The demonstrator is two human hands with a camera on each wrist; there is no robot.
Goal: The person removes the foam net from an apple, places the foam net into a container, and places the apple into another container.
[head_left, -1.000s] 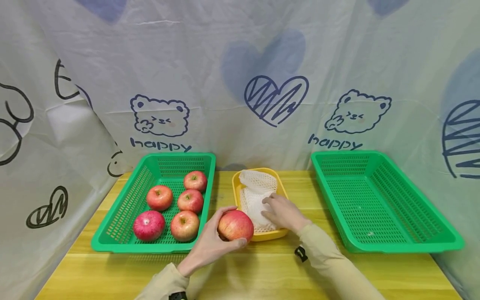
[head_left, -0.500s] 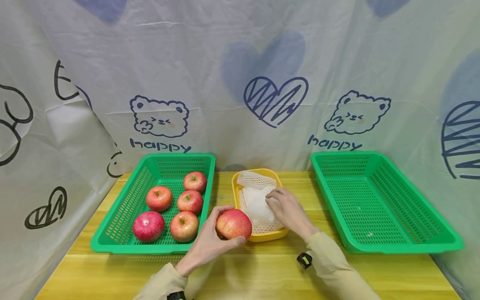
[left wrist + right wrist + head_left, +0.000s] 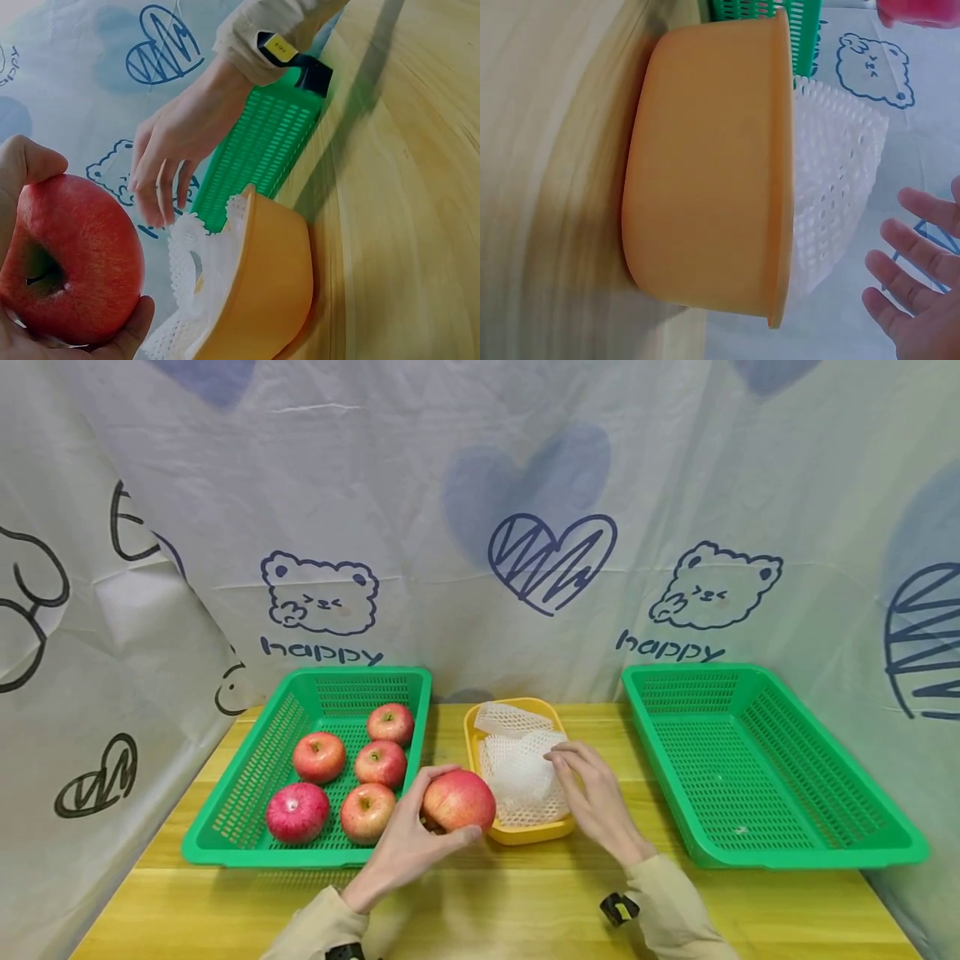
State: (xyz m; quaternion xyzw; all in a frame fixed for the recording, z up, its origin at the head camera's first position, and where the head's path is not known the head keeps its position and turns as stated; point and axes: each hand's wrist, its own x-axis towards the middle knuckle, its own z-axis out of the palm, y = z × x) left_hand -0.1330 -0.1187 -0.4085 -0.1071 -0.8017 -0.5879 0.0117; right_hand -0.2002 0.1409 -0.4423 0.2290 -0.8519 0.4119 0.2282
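Observation:
My left hand (image 3: 401, 847) grips a red apple (image 3: 461, 802) just left of the small yellow basket (image 3: 534, 835). In the left wrist view the apple (image 3: 86, 266) shows its stem hollow, with fingers and thumb curled round its sides. White foam fruit nets (image 3: 525, 772) lie in the yellow basket, one bulging above the rim. My right hand (image 3: 600, 802) hovers at the right of these nets, fingers loosely bent. The right wrist view shows those fingers (image 3: 907, 259) spread and apart from the foam net (image 3: 832, 180).
On the left, a green basket (image 3: 195, 827) holds several apples (image 3: 318, 756), one of them a deeper pink. A second green basket (image 3: 772, 856) stands on the right with nothing in it. Behind the wooden table (image 3: 487, 918) hangs a printed white curtain (image 3: 450, 485).
My right hand has drawn back to the right from inside the yellow basket, and the nets there have shifted and bulged up. The left hand has moved slightly left with the apple.

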